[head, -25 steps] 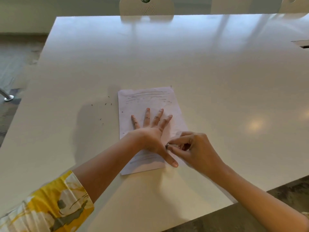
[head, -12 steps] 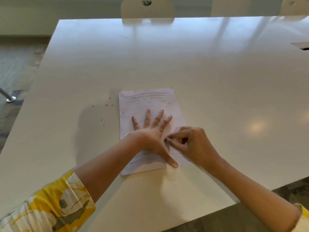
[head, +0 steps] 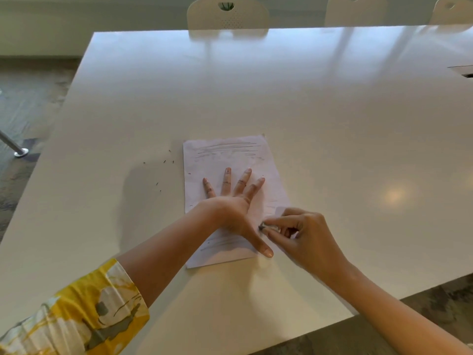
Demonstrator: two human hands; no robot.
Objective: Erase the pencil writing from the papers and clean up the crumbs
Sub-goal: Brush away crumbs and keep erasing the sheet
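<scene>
Erasing pencil lines on a paper on the white table

The left hand (head: pixel 231 204) lies flat with spread fingers on the paper (head: pixel 230 160). The right hand (head: pixel 304 233) pinches a small eraser (head: pixel 262 227) against the paper's right edge. Dark crumbs (head: pixel 163 166) lie left of the sheet on the table (head: pixel 332 124).

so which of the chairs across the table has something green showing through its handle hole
The leftmost chair, straight across from the paper. Green shows through the hole in its backrest; the other two chairs' holes show only pale background.
</scene>
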